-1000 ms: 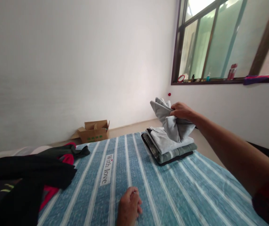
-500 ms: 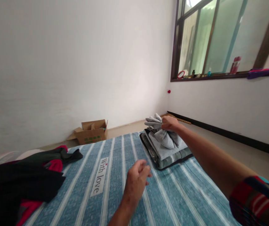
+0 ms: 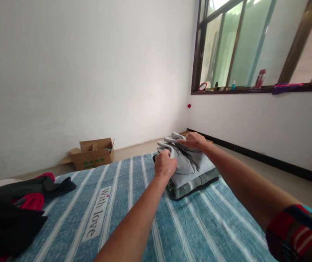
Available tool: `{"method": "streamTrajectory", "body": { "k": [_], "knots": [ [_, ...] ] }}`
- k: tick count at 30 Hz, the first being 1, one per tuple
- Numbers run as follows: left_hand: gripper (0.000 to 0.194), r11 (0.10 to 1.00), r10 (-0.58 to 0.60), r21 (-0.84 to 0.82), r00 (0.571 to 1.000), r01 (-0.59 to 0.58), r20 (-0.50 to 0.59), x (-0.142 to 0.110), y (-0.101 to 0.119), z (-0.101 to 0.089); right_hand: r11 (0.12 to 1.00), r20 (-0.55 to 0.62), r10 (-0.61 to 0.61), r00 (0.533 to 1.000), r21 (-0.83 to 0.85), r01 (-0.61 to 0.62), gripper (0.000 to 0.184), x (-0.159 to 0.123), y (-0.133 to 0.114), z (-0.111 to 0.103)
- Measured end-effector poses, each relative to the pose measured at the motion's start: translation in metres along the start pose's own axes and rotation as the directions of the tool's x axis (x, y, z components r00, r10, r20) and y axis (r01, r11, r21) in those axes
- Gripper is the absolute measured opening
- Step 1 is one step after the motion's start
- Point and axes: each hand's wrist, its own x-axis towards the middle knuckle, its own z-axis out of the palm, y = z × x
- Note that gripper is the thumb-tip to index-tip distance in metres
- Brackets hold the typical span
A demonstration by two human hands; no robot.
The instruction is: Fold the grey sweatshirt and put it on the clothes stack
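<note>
A stack of folded clothes (image 3: 192, 180) lies near the far right corner of the blue striped bed (image 3: 134, 218). On top of it sits a light grey garment (image 3: 185, 163), still bunched. My left hand (image 3: 165, 165) is closed on the near left edge of that garment. My right hand (image 3: 195, 140) rests on its far side, fingers pressed down on the cloth. Both arms reach forward over the bed.
A heap of black and red clothes (image 3: 14, 207) lies at the bed's left. An open cardboard box (image 3: 91, 153) stands on the floor by the far wall. A window sill (image 3: 254, 89) at the upper right carries bottles and small items.
My right hand lowered the grey garment onto the stack. My left hand rose from the bed, reached forward and took hold of the garment's near edge.
</note>
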Motion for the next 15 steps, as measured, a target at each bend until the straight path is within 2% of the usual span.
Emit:
{"method": "streamTrajectory", "body": {
  "k": [2, 4, 6, 10, 15],
  "knots": [
    [0.012, 0.958, -0.196, -0.203, 0.979, 0.203, 0.055, 0.0, -0.011, -0.004, 0.999, 0.013, 0.046, 0.999, 0.025, -0.046, 0.055, 0.004, 0.021, 0.002],
    [0.009, 0.839, -0.371, -0.365, 0.915, 0.403, 0.158, -0.002, -0.022, -0.007, 0.992, 0.034, 0.112, 0.993, 0.049, -0.113, 0.044, 0.007, 0.045, 0.008],
    [0.006, 0.751, -0.459, -0.415, 0.858, 0.514, 0.232, -0.004, -0.03, -0.009, 0.978, 0.052, 0.193, 0.98, 0.07, -0.196, 0.038, 0.009, 0.067, 0.018],
    [0.016, 0.668, -0.513, -0.427, 0.793, 0.61, 0.329, -0.001, -0.036, -0.008, 0.937, 0.065, 0.329, 0.942, 0.098, -0.334, 0.04, 0.009, 0.095, 0.042],
    [0.018, 0.586, -0.52, -0.492, 0.765, 0.644, 0.381, 0.012, -0.033, 0.0, 0.925, 0.053, 0.361, 0.931, 0.109, -0.365, 0.045, 0.013, 0.105, 0.062]
  ]
}}
